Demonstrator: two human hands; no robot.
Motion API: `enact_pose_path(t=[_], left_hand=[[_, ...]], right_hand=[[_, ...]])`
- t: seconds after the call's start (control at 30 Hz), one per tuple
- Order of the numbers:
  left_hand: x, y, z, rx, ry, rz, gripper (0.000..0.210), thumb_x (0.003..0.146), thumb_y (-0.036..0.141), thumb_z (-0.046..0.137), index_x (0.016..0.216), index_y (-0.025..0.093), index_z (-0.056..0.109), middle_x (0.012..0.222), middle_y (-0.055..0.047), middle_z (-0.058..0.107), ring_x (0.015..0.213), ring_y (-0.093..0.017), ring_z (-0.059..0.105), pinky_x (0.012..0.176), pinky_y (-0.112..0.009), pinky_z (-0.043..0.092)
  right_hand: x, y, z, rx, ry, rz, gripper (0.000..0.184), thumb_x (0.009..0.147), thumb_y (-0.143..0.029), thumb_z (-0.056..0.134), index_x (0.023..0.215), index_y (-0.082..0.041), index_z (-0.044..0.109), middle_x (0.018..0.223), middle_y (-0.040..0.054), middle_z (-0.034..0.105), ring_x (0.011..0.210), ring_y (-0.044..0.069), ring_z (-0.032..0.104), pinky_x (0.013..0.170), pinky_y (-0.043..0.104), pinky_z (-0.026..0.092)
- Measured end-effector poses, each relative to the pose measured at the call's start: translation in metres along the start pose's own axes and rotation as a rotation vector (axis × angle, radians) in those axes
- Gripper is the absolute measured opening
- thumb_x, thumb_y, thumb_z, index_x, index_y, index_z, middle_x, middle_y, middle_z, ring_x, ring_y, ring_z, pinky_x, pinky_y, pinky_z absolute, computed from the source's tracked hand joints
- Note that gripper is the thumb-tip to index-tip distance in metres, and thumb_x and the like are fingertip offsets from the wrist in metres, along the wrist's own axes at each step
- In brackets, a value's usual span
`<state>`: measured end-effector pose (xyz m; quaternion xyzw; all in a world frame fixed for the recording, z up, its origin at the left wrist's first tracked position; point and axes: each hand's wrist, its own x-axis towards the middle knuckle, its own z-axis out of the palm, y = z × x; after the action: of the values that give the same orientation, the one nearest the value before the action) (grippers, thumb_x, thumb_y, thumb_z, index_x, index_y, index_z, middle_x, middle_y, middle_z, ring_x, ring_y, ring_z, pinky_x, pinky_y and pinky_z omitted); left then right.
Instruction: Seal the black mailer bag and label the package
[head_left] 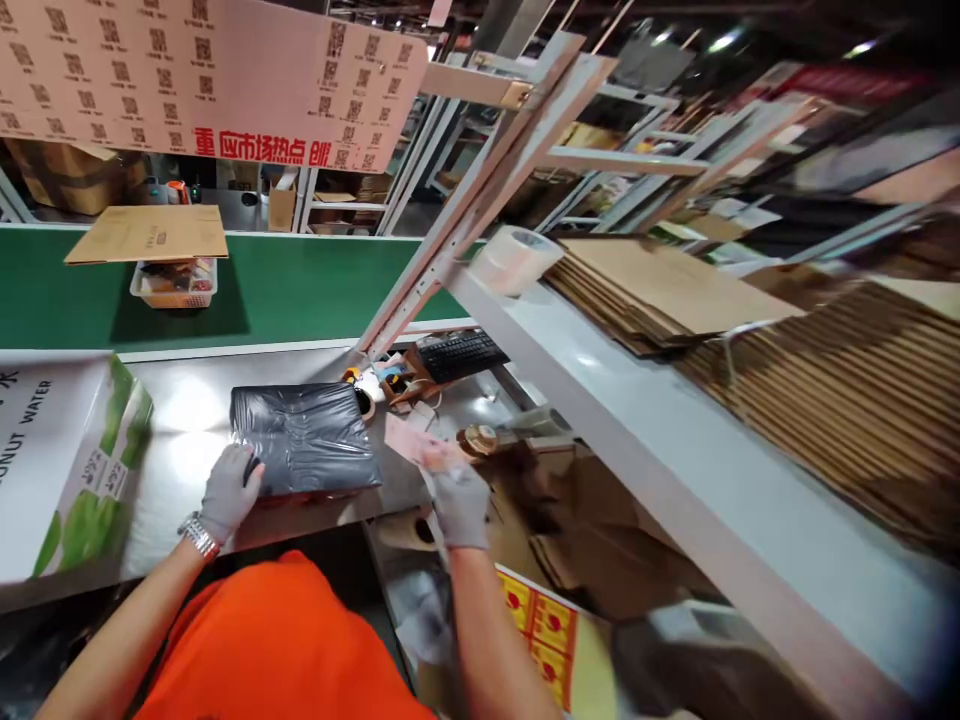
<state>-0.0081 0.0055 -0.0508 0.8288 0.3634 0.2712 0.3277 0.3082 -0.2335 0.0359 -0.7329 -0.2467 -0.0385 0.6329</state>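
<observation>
A flat package wrapped in black plastic [304,437] lies on the steel worktable [191,425] in front of me. My left hand [229,490], in a grey glove with a metal watch at the wrist, rests on the package's near left corner. My right hand [459,497], also gloved, holds a pinkish paper slip [409,441] just right of the package, past the table's edge.
A coconut water carton [64,465] lies at the left. Behind the table runs a green conveyor [300,285] carrying a basket [174,283] under flat cardboard. A keyboard [457,355], tape rolls [516,258] and stacked flat cartons [750,330] sit on the right shelf.
</observation>
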Motion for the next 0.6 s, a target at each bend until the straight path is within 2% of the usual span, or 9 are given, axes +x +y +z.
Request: enact_pose_path(t=[0.07,0.13,0.2,0.23,0.3,0.4,0.5,0.6], left_hand=[[-0.004,0.031,0.001,-0.327,-0.164,-0.096,0.041,0.104,0.05,0.062,0.124,0.022,0.083,0.129,-0.015,0.085,0.125,-0.034,0.077,0.116,-0.053,0.06],[-0.009,0.061,0.002,-0.634,-0.4,-0.185,0.048,0.1,0.063,0.068,0.114,0.021,0.086,0.119,-0.012,0.086,0.115,-0.031,0.079,0.105,-0.047,0.064],[-0.014,0.083,0.003,-0.866,-0.565,-0.256,0.056,0.09,0.072,0.078,0.107,0.019,0.086,0.112,-0.011,0.085,0.105,-0.028,0.077,0.095,-0.042,0.064],[-0.015,0.09,0.004,-0.938,-0.588,-0.286,0.059,0.085,0.073,0.082,0.104,0.018,0.086,0.108,-0.01,0.084,0.1,-0.026,0.076,0.091,-0.039,0.063],[-0.015,0.095,0.003,-0.985,-0.536,-0.327,0.057,0.079,0.071,0.088,0.096,0.016,0.085,0.096,-0.007,0.08,0.088,-0.021,0.07,0.084,-0.034,0.06],[-0.012,0.087,0.0,-0.927,-0.458,-0.31,0.048,0.079,0.064,0.087,0.085,0.016,0.082,0.08,-0.003,0.074,0.078,-0.018,0.063,0.078,-0.032,0.053],[-0.008,0.077,-0.007,-0.828,-0.422,-0.232,0.038,0.083,0.056,0.079,0.081,0.018,0.08,0.079,-0.002,0.074,0.078,-0.018,0.063,0.076,-0.031,0.048],[-0.008,0.073,-0.015,-0.704,-0.365,-0.141,0.031,0.084,0.049,0.072,0.076,0.02,0.074,0.076,-0.001,0.071,0.077,-0.018,0.062,0.075,-0.031,0.046]], right_hand=[[-0.039,-0.004,0.036,-0.147,-0.128,-0.312,0.015,0.093,-0.033,0.077,0.095,-0.022,0.088,0.095,0.009,0.086,0.088,0.024,0.08,0.086,0.04,0.07],[-0.069,-0.008,0.064,-0.256,-0.229,-0.651,0.026,0.096,-0.018,0.068,0.108,-0.026,0.089,0.105,0.0094,0.087,0.096,0.024,0.081,0.088,0.038,0.069],[-0.09,-0.011,0.082,-0.309,-0.272,-0.835,0.039,0.094,-0.011,0.065,0.121,-0.028,0.087,0.112,0.0098,0.087,0.101,0.024,0.082,0.088,0.037,0.069],[-0.097,-0.012,0.088,-0.329,-0.271,-0.862,0.042,0.093,-0.01,0.066,0.125,-0.028,0.086,0.112,0.0099,0.087,0.102,0.024,0.082,0.087,0.037,0.068],[-0.108,-0.012,0.095,-0.359,-0.26,-0.834,0.039,0.094,-0.01,0.067,0.123,-0.028,0.086,0.111,0.0096,0.087,0.101,0.024,0.082,0.086,0.038,0.068],[-0.121,-0.011,0.101,-0.327,-0.254,-0.696,0.035,0.094,-0.01,0.067,0.116,-0.028,0.087,0.109,0.0096,0.086,0.1,0.024,0.082,0.087,0.038,0.068],[-0.133,-0.017,0.103,-0.119,-0.409,-0.45,0.043,0.09,-0.011,0.066,0.125,-0.027,0.086,0.12,0.0102,0.084,0.111,0.024,0.081,0.097,0.039,0.068],[-0.142,-0.032,0.103,0.141,-0.594,-0.156,0.032,0.098,-0.025,0.067,0.123,-0.028,0.086,0.127,0.0092,0.082,0.121,0.024,0.078,0.107,0.04,0.063]])
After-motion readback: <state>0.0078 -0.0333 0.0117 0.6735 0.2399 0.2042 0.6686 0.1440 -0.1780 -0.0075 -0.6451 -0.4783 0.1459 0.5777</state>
